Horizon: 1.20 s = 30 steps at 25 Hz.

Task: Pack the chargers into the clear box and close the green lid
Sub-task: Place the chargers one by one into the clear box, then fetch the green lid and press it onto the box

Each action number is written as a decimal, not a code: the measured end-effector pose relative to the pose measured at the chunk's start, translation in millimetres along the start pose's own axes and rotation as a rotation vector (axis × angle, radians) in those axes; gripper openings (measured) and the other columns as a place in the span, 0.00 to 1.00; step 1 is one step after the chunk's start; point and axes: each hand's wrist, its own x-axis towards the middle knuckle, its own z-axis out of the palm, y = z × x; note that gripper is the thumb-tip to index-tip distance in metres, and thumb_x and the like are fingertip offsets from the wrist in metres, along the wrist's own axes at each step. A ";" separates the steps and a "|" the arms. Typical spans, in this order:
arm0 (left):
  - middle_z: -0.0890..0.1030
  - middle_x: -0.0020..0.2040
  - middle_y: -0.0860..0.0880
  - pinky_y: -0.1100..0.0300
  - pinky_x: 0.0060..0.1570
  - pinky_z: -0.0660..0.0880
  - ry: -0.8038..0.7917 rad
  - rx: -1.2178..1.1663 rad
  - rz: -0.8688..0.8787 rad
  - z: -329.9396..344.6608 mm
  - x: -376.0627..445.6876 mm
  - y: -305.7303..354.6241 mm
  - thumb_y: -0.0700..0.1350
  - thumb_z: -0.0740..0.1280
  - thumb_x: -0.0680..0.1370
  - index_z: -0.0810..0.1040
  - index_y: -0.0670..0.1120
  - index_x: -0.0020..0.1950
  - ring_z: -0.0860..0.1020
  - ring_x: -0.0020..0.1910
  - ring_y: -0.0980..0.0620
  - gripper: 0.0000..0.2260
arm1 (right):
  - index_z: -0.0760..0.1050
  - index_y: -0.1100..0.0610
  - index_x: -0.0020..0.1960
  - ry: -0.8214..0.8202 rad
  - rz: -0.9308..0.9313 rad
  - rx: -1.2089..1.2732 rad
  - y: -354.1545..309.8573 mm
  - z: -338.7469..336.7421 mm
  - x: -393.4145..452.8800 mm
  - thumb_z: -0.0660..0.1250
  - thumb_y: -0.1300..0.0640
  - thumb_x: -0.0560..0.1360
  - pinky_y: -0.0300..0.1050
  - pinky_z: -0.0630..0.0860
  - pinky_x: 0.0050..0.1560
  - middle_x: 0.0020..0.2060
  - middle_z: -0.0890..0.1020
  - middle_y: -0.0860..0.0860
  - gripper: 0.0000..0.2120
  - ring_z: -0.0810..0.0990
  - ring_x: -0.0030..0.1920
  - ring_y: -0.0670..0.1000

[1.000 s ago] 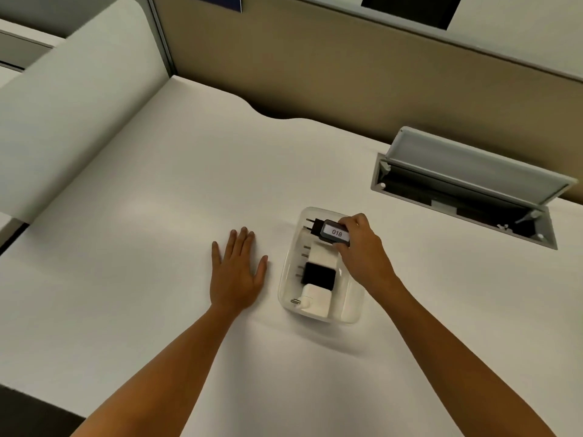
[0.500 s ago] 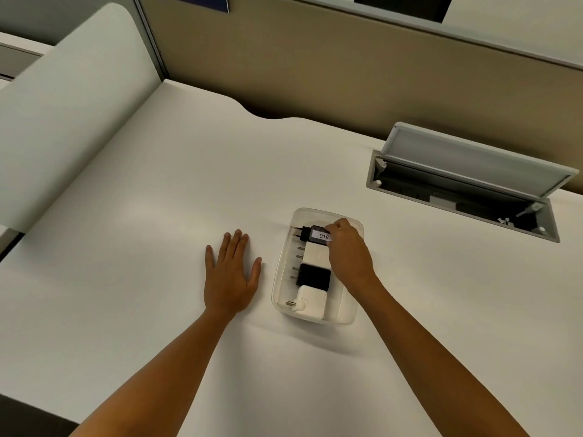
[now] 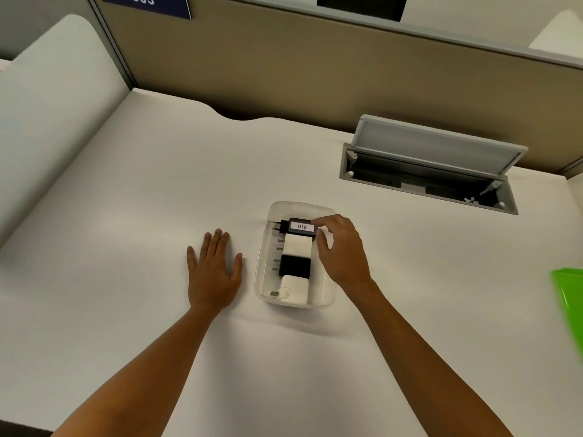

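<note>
Your right hand (image 3: 342, 250) sits at the far end of the clear plastic rectangular box (image 3: 325, 296), its fingertips (image 3: 318, 223) pinched on the right end of the small black plug-in charger with a white label (image 3: 298, 227); whether the grip is firm or just releasing cannot be told. That charger lies in the box, prongs pointing away from your fingers toward the box's left wall. Nearer your wrist lie a white block charger (image 3: 297, 246), a black block charger (image 3: 295, 266) and a white charger with a cable stub (image 3: 293, 290). These appear rigid, light, hard-shelled and somewhat smooth; hold each across its flat sides, never by the prongs. The label reads "018". A blue sign (image 3: 148, 4) on the partition shows "305", partly cropped. Your left hand (image 3: 214, 272) rests flat, fingers spread, just beside the box. The green plastic lid (image 3: 569, 301) lies well apart, beyond your right forearm; it likely flexes, so take it by the edges.
</note>
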 end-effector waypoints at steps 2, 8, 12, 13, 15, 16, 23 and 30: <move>0.60 0.81 0.49 0.43 0.79 0.45 0.000 -0.007 0.006 -1.5 -2.3 -1.1 0.60 0.50 0.81 0.59 0.47 0.80 0.53 0.82 0.50 0.30 | 0.78 0.53 0.58 0.051 0.015 0.026 11.0 -14.0 -15.9 0.62 0.59 0.79 0.34 0.73 0.56 0.54 0.81 0.47 0.10 0.76 0.56 0.46; 0.70 0.75 0.44 0.47 0.78 0.50 0.079 -0.420 -0.286 -11.7 8.0 38.6 0.48 0.57 0.85 0.72 0.41 0.73 0.62 0.79 0.44 0.19 | 0.79 0.54 0.55 0.126 0.106 0.024 50.7 -40.7 -67.1 0.63 0.62 0.78 0.43 0.77 0.54 0.51 0.81 0.46 0.09 0.77 0.55 0.47; 0.80 0.65 0.47 0.54 0.70 0.69 0.235 -0.846 -0.409 -47.4 17.0 81.1 0.45 0.60 0.83 0.80 0.44 0.64 0.76 0.67 0.47 0.14 | 0.79 0.52 0.54 0.182 0.162 0.050 74.6 -58.1 -94.9 0.63 0.63 0.77 0.40 0.77 0.51 0.50 0.81 0.45 0.10 0.77 0.54 0.46; 0.81 0.63 0.48 0.54 0.69 0.71 0.250 -0.858 -0.348 -55.7 16.9 93.8 0.44 0.61 0.83 0.80 0.44 0.63 0.77 0.65 0.48 0.13 | 0.79 0.51 0.53 0.193 0.178 0.054 80.8 -62.5 -100.7 0.64 0.63 0.77 0.39 0.77 0.51 0.50 0.81 0.44 0.10 0.77 0.53 0.47; 0.82 0.60 0.51 0.61 0.64 0.73 0.221 -0.892 -0.236 -66.5 14.7 128.2 0.43 0.61 0.82 0.81 0.45 0.61 0.78 0.61 0.54 0.12 | 0.78 0.51 0.53 0.216 0.209 0.062 94.7 -72.8 -111.1 0.64 0.63 0.77 0.40 0.77 0.50 0.49 0.80 0.44 0.10 0.77 0.53 0.47; 0.82 0.58 0.53 0.67 0.60 0.73 0.193 -0.907 -0.193 -66.8 12.2 148.1 0.43 0.61 0.82 0.82 0.46 0.60 0.78 0.58 0.59 0.12 | 0.78 0.51 0.53 0.227 0.222 0.064 102.5 -79.2 -116.0 0.64 0.63 0.77 0.40 0.77 0.50 0.49 0.80 0.44 0.10 0.77 0.53 0.47; 0.82 0.60 0.53 0.73 0.56 0.70 -0.121 -0.906 0.049 -16.0 -24.0 273.2 0.41 0.62 0.82 0.82 0.46 0.61 0.77 0.61 0.57 0.11 | 0.79 0.52 0.53 0.353 0.329 0.024 171.6 -138.0 -137.2 0.64 0.64 0.76 0.41 0.77 0.50 0.50 0.81 0.45 0.11 0.77 0.53 0.48; 0.83 0.59 0.53 0.75 0.51 0.70 -0.290 -0.814 0.156 28.8 -46.4 324.6 0.41 0.63 0.82 0.82 0.46 0.59 0.78 0.60 0.55 0.10 | 0.74 0.57 0.61 0.364 0.572 -0.127 258.9 -200.1 -144.3 0.65 0.65 0.74 0.45 0.74 0.53 0.56 0.78 0.53 0.16 0.75 0.59 0.56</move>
